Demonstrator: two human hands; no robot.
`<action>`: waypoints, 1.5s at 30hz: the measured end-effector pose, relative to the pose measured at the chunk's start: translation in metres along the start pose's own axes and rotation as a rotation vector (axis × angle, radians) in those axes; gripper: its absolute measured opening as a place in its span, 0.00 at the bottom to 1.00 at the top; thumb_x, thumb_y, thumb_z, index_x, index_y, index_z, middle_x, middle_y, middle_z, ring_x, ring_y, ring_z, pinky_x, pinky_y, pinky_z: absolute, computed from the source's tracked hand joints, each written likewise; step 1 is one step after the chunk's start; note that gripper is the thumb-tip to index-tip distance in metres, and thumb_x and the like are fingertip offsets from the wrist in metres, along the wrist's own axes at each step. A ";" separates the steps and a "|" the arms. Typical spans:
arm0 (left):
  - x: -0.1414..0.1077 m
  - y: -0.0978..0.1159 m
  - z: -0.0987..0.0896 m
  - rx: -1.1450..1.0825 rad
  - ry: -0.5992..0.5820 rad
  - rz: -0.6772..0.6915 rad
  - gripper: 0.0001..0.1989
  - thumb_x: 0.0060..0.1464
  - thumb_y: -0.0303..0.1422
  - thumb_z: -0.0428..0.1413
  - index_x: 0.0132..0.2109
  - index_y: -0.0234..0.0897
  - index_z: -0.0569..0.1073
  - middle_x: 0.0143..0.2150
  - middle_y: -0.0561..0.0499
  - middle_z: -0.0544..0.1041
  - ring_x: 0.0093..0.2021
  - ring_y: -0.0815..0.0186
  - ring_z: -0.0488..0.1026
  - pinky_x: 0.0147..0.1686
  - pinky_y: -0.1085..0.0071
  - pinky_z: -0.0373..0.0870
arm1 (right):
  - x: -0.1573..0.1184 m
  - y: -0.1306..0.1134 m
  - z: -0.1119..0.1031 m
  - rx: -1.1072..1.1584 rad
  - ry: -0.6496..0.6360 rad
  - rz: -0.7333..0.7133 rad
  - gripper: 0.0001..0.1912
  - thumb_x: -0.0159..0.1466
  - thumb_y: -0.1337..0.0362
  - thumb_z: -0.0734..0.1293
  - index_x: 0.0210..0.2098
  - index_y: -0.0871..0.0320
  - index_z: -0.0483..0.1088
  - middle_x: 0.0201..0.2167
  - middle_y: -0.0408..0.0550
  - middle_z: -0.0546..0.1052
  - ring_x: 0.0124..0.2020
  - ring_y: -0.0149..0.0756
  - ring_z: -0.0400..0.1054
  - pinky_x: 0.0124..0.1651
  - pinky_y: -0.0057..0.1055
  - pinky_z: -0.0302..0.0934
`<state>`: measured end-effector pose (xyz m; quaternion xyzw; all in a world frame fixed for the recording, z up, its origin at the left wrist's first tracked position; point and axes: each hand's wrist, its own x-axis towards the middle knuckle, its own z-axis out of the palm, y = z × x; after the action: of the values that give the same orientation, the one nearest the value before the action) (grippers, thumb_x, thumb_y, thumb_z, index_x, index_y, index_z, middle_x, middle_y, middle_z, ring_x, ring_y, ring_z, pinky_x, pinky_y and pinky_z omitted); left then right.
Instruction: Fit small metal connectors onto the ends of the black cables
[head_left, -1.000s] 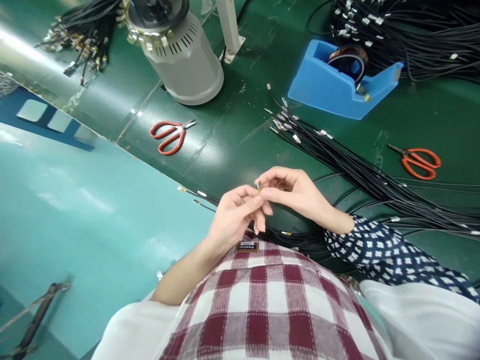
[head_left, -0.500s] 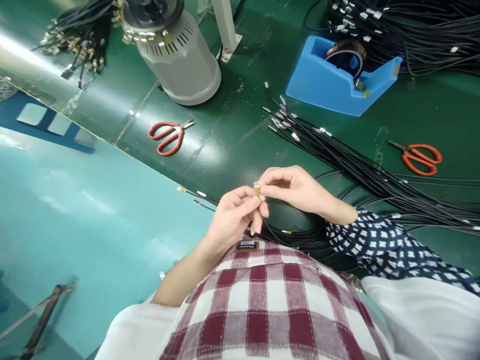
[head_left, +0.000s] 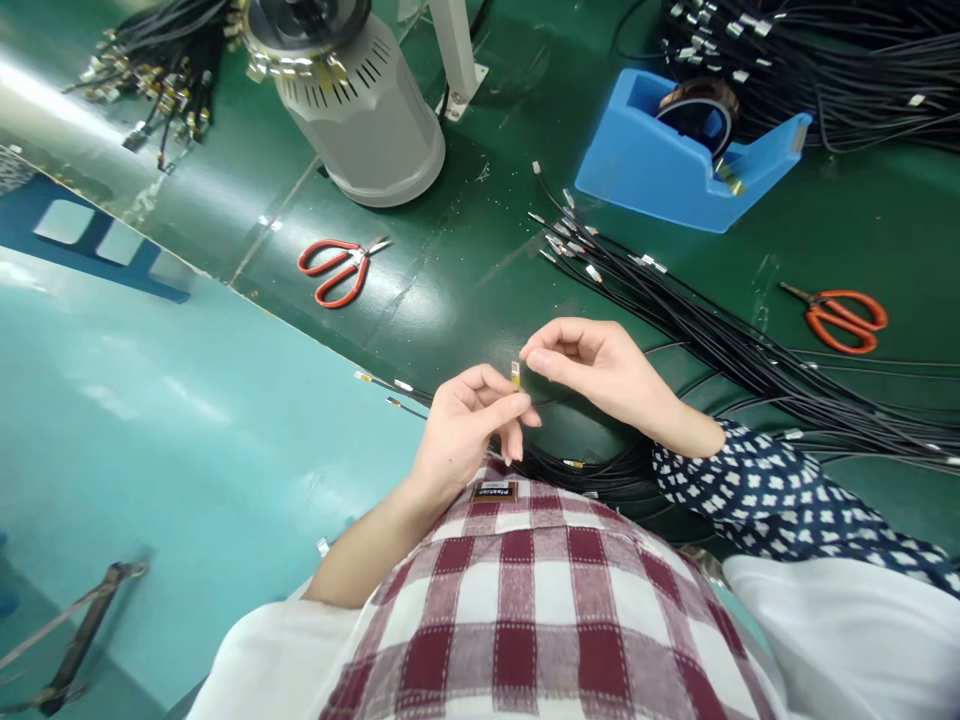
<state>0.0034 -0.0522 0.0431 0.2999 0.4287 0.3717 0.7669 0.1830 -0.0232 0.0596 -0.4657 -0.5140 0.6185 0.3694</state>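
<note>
My left hand (head_left: pixel 472 425) pinches a small cable connector (head_left: pixel 516 371) between thumb and forefinger, just above the front of the bench. The connector has a silvery tip and a band of yellow tape, and it points up and away from me. Just right of it, my right hand (head_left: pixel 592 365) has thumb and forefinger drawn together, a little apart from the connector, with nothing visible between them. Below the hands, a coil of black cable (head_left: pixel 622 465) lies against my checked apron, partly hidden.
On the green bench (head_left: pixel 480 290) lie red-handled snips (head_left: pixel 346 272), orange-handled snips (head_left: pixel 844 318) and a bundle of black cables (head_left: pixel 705 320). A blue tape dispenser (head_left: pixel 645 170) and a grey machine (head_left: pixel 382 130) stand farther back. More cables (head_left: pixel 862 90) fill the back right.
My right hand has let go of the connector and moved slightly up and right. More of the yellow-taped connector now shows in my left hand, which has barely moved.
</note>
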 end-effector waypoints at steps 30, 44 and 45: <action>0.000 0.000 0.002 0.322 0.186 0.266 0.08 0.56 0.33 0.62 0.31 0.35 0.76 0.19 0.54 0.75 0.15 0.71 0.70 0.15 0.77 0.65 | 0.000 0.006 0.005 -0.112 -0.002 -0.111 0.17 0.61 0.52 0.72 0.27 0.59 0.70 0.26 0.43 0.73 0.27 0.30 0.65 0.33 0.30 0.61; -0.002 0.009 0.004 0.425 0.202 0.227 0.07 0.56 0.31 0.61 0.30 0.34 0.76 0.18 0.55 0.73 0.18 0.73 0.69 0.20 0.77 0.67 | 0.001 0.010 0.004 -0.180 0.018 -0.120 0.15 0.60 0.54 0.73 0.27 0.58 0.70 0.27 0.43 0.73 0.28 0.30 0.64 0.33 0.29 0.61; -0.004 0.010 0.004 0.438 0.199 0.225 0.07 0.56 0.30 0.61 0.30 0.34 0.76 0.19 0.55 0.73 0.18 0.73 0.69 0.20 0.77 0.67 | 0.001 0.010 0.003 -0.191 0.023 -0.128 0.15 0.60 0.55 0.73 0.27 0.59 0.70 0.27 0.44 0.73 0.28 0.30 0.64 0.33 0.29 0.61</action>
<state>0.0028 -0.0503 0.0548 0.4667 0.5362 0.3806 0.5915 0.1796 -0.0251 0.0495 -0.4719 -0.5951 0.5365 0.3681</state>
